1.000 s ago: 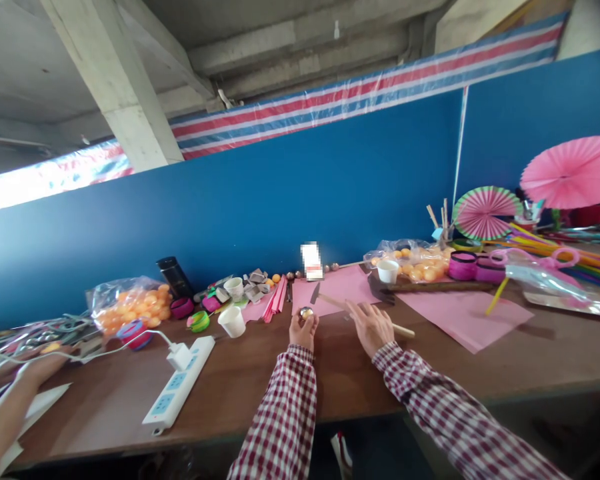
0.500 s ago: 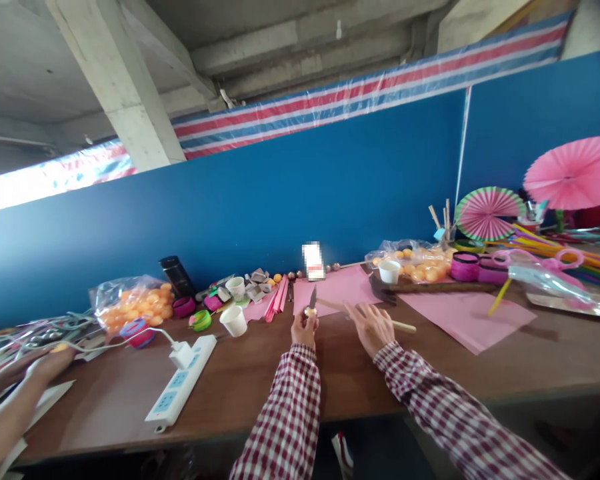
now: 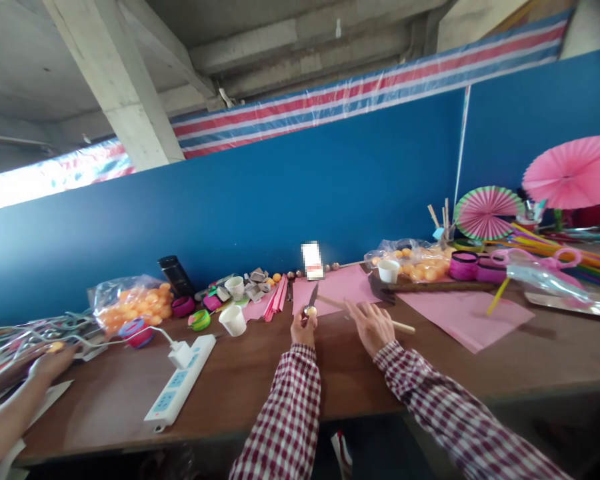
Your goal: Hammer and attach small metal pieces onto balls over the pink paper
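Left hand (image 3: 304, 328) pinches a small, shiny, rounded piece (image 3: 311, 311); right hand (image 3: 373, 327) grips a straight wooden-handled hammer (image 3: 404, 327), its dark tapered head far-side of the piece

We hold our left forearm (image 3: 287, 400) extended forward, the left hand (image 3: 304, 331) curled into a compact grip. Our right forearm (image 3: 443, 400) slants inward from the lower right, the right hand (image 3: 375, 327) back upward, well apart from the left, angled forward and leftward.
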